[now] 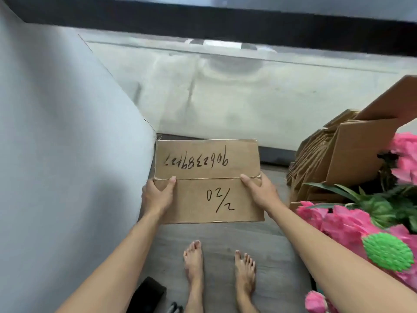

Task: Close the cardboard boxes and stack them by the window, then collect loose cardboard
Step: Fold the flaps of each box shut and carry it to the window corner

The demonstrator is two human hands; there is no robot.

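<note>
A closed brown cardboard box [207, 163] with black handwriting on its top flaps is held between both hands in front of the window [225, 91], at the corner by the white wall. My left hand [156, 195] grips its left side, thumb lying on the top flap near the centre seam. My right hand [261, 190] grips the right side the same way. To the right, an open cardboard box [361, 152] stands with a flap raised, and a pile of flattened loose cardboard [311, 154] leans against it.
A white wall [56, 154] closes off the left. Pink artificial flowers with green leaves [361, 220] crowd the right foreground. My bare feet stand on the grey wood floor [216, 236]. A black object [147, 292] lies at the lower left.
</note>
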